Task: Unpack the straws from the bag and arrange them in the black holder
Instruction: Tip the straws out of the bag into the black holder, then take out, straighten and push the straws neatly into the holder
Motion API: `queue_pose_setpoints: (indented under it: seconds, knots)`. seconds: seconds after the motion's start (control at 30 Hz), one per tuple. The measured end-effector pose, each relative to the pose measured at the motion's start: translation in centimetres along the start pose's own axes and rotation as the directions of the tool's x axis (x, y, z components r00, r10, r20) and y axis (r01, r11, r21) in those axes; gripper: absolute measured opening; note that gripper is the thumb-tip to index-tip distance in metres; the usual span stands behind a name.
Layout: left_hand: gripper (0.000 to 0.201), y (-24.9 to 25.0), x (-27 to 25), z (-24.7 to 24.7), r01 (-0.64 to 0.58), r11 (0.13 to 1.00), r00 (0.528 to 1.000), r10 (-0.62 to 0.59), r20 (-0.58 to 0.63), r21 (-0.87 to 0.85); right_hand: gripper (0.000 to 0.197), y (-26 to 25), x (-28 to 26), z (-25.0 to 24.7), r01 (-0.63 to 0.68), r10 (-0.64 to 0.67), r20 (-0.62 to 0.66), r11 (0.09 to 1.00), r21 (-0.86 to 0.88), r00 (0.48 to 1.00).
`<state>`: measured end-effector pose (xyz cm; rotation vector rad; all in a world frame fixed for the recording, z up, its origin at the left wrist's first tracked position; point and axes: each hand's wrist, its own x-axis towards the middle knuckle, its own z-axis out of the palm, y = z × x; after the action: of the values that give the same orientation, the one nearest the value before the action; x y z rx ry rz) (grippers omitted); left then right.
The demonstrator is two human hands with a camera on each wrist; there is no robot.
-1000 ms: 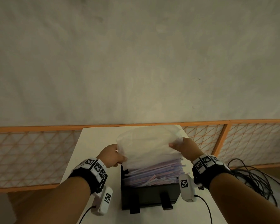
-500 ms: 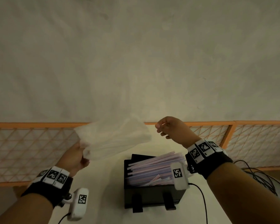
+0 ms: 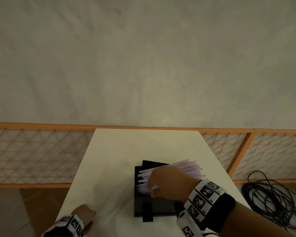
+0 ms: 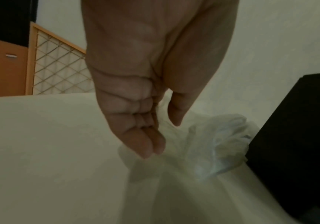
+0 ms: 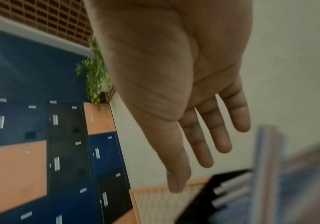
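Right hand (image 3: 169, 183) over the straws (image 3: 186, 168), fingers straight and relaxed in the wrist view, gripping nothing; whether the fingertips actually touch the pile cannot be told from the blurred head view. Straws heaped in the black holder (image 3: 154, 205) on the white table (image 3: 119, 151), lying at a slant with their far ends fanned out past the holder's right rim. Left hand (image 4: 145, 106) low at the near left of the table, fingers loose and extended, released, just above the crumpled clear bag (image 4: 213, 144), which lies on the table beside the holder's left wall. Bag seemingly empty, so unpacking judged done and tidying left. Risks from here: a sideways push on the heap could tip the overhanging ends out over the rim and onto the table or floor; pressing down hard could bend or kink thin straws; a careless sweep of the left hand could knock the light bag off the edge.
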<state>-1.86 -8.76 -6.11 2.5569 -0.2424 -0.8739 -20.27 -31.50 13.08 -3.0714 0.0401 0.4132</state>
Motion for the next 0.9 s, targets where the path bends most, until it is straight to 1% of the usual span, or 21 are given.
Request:
queue_pose_setpoints:
  seconds: [0.07,0.1,0.17,0.2,0.23,0.27,0.3,0.33,0.37,0.4,0.43,0.47,0.5,0.53,0.63,0.67,0.7,0.77,0.8,0.83,0.9]
  knots:
    - [0.052,0.3,-1.1,-1.0,-0.009,0.995,1.000,0.007,0.021,0.100,0.034,0.7,0.2,1.6,0.012,0.005,0.109,0.987,-0.162,0.994]
    - [0.055,0.6,-1.6,-1.6,-0.021,0.983,0.998,0.011,0.057,0.183,0.035,1.2,0.1,2.3,0.019,0.010,0.141,0.978,-0.209,0.990]
    - [0.052,2.2,-2.8,-3.1,-0.074,0.926,0.986,0.013,0.166,0.370,0.032,2.4,-0.2,3.3,0.005,0.028,0.147,0.976,-0.220,0.989]
    - [0.047,3.5,-3.5,-3.9,-0.102,0.904,0.982,0.024,0.189,0.414,0.032,3.1,-0.4,3.6,-0.006,0.036,0.139,0.978,-0.207,0.990]
    - [0.043,4.9,-4.2,-4.7,-0.165,0.876,0.979,0.090,0.182,0.454,0.033,3.7,-0.7,3.8,-0.022,0.049,0.134,0.980,-0.195,0.990]
    - [0.039,6.5,-4.8,-5.3,-0.249,0.832,0.968,0.194,0.160,0.496,0.035,4.3,-1.0,4.0,-0.039,0.065,0.133,0.981,-0.191,0.989]
    - [0.035,8.2,-5.5,-5.8,-0.336,0.776,0.939,0.319,0.127,0.534,0.037,4.8,-1.2,4.2,-0.055,0.082,0.135,0.981,-0.187,0.987]
    - [0.029,10.0,-6.4,-6.2,-0.413,0.730,0.894,0.438,0.091,0.544,0.038,5.3,-1.3,4.4,-0.064,0.088,0.131,0.982,-0.177,0.987]
    - [0.026,11.9,-7.2,-6.4,-0.486,0.696,0.837,0.545,0.051,0.529,0.038,5.9,-1.3,4.8,-0.068,0.090,0.121,0.983,-0.172,0.989]
    - [0.024,13.8,-7.9,-6.3,-0.561,0.655,0.769,0.639,0.024,0.506,0.038,6.3,-1.2,5.2,-0.073,0.092,0.111,0.983,-0.167,0.990]
    - [0.026,15.6,-8.3,-5.9,-0.630,0.599,0.701,0.713,0.029,0.494,0.038,6.7,-1.2,5.5,-0.078,0.094,0.097,0.984,-0.158,0.991]
    - [0.032,17.3,-8.6,-5.2,-0.686,0.541,0.647,0.759,0.069,0.486,0.037,7.0,-1.2,5.7,-0.084,0.097,0.084,0.985,-0.153,0.992]
    - [0.039,18.9,-8.6,-4.5,-0.726,0.487,0.611,0.780,0.131,0.485,0.037,7.1,-1.2,5.9,-0.091,0.104,0.076,0.983,-0.157,0.992]
    - [0.044,20.2,-8.4,-3.6,-0.746,0.449,0.596,0.779,0.193,0.492,0.038,7.2,-1.3,6.1,-0.100,0.112,0.065,0.982,-0.158,0.992]
    - [0.055,22.8,-7.2,-0.8,-0.761,0.407,0.598,0.742,0.303,0.505,0.033,7.2,-1.5,6.3,-0.087,0.088,-0.005,0.982,-0.169,0.996]
    - [0.061,23.2,-6.7,-0.1,-0.758,0.402,0.605,0.728,0.322,0.514,0.028,7.1,-1.5,6.4,-0.075,0.077,0.005,0.978,-0.196,0.997]
    - [0.071,23.3,-6.4,0.4,-0.747,0.398,0.618,0.711,0.335,0.532,0.026,7.4,-1.5,6.7,-0.080,0.087,0.020,0.971,-0.227,0.996]
    - [0.093,23.2,-5.4,1.2,-0.714,0.385,0.648,0.680,0.342,0.585,0.025,8.1,-1.4,7.5,-0.111,0.104,-0.041,0.966,-0.235,0.994]
    - [0.099,23.1,-4.9,1.6,-0.705,0.376,0.652,0.678,0.340,0.601,0.023,7.7,-1.7,7.0,-0.114,0.105,-0.050,0.966,-0.233,0.993]
    - [0.099,22.9,-4.7,1.8,-0.701,0.373,0.653,0.680,0.335,0.608,0.019,7.2,-1.9,6.4,-0.109,0.098,-0.059,0.968,-0.225,0.993]
    - [0.092,22.7,-4.1,2.2,-0.703,0.355,0.640,0.693,0.331,0.616,0.011,6.0,-2.4,5.0,-0.133,0.116,-0.099,0.973,-0.188,0.988]
